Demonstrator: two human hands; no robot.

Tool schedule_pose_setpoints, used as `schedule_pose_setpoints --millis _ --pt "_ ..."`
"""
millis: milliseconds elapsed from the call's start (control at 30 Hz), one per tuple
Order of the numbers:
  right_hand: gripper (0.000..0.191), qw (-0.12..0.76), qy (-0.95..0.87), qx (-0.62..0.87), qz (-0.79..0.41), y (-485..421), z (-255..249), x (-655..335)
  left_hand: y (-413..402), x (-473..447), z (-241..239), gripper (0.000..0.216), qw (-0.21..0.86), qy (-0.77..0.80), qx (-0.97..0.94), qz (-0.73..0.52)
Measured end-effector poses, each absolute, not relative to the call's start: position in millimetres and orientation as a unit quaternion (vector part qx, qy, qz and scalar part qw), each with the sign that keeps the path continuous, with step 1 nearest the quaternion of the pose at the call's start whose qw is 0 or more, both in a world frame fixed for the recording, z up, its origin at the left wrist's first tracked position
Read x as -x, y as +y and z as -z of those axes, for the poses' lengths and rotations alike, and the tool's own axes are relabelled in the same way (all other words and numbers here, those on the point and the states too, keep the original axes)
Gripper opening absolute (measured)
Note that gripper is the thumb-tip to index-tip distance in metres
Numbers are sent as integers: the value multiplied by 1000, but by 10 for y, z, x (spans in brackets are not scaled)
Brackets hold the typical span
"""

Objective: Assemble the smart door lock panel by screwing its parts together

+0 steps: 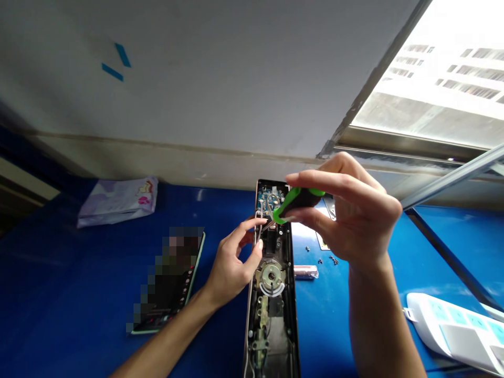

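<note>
A long, opened electronic door lock body [271, 310] lies lengthwise on the blue table [90, 262], its circuit board [270, 198] at the far end and a round metal mechanism [271, 275] in the middle. My right hand [350, 210] is closed around a green and black screwdriver [297, 202], whose tip points down into the lock near the board. My left hand [234, 260] rests against the lock's left edge, with thumb and forefinger pinched on a thin wire [260, 223].
A phone [169, 281] lies left of the lock. A white pouch [118, 200] sits at the back left by the wall. Small screws [326, 258] and a small cylinder [306, 271] lie right of the lock. A white power strip [457, 331] is at the right.
</note>
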State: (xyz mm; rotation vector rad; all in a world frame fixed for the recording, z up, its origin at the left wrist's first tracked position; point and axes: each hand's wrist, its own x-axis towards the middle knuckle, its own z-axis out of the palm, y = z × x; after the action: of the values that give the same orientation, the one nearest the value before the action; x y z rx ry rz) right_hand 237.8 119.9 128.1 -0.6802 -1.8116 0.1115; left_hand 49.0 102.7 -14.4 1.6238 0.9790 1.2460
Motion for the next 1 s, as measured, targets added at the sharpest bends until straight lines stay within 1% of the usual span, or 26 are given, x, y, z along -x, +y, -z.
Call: schedule_pose_setpoints --millis 33,100,167,233,300,367,433,467,533,600,667,700,800,867,900,1000 --pt "30 565 -767 302 -33 1197 -1284 -2376 1027 -490 143 36 423 393 -649 -497" --pt "28 547 -776 310 -46 1182 -1295 -2370 1026 -486 132 36 423 394 -650 -493" --pt "39 520 -795 297 -101 1167 -1303 -2363 1022 -482 118 36 425 392 -652 -491" --pt "46 522 -800 265 -133 1163 -1302 -2354 1020 -480 113 36 425 387 -652 -494" --pt "43 549 -789 253 -109 1170 -1296 -2342 1019 -481 121 37 426 383 -650 -499" --pt "37 572 -771 275 -53 1175 -1294 -2331 1019 -484 135 36 427 383 -646 -503" --pt "33 572 -762 304 -17 1168 -1303 -2327 1020 -485 140 36 428 386 -645 -503" --pt "31 563 -766 310 -19 1160 -1311 -2331 1020 -484 138 36 428 388 -645 -500" --pt "34 537 -785 301 -69 1140 -1330 -2349 1021 -481 126 36 427 391 -647 -495" --pt "45 514 -800 275 -140 1126 -1344 -2375 1023 -482 115 36 428 390 -648 -495" --pt "46 518 -802 250 -161 1124 -1349 -2395 1027 -487 118 36 429 387 -647 -498" --pt "43 527 -800 250 -144 1126 -1348 -2398 1029 -490 125 36 429 386 -646 -500" --pt "36 555 -778 292 -42 1125 -1346 -2378 1032 -495 151 36 429 386 -645 -501" --pt "29 554 -766 326 -11 1112 -1351 -2350 1030 -493 156 37 428 386 -647 -500" --pt "26 546 -768 334 -19 1102 -1354 -2337 1028 -491 153 37 427 385 -648 -499" --pt "41 511 -794 309 -114 1084 -1360 -2316 1025 -485 137 38 429 382 -650 -497"
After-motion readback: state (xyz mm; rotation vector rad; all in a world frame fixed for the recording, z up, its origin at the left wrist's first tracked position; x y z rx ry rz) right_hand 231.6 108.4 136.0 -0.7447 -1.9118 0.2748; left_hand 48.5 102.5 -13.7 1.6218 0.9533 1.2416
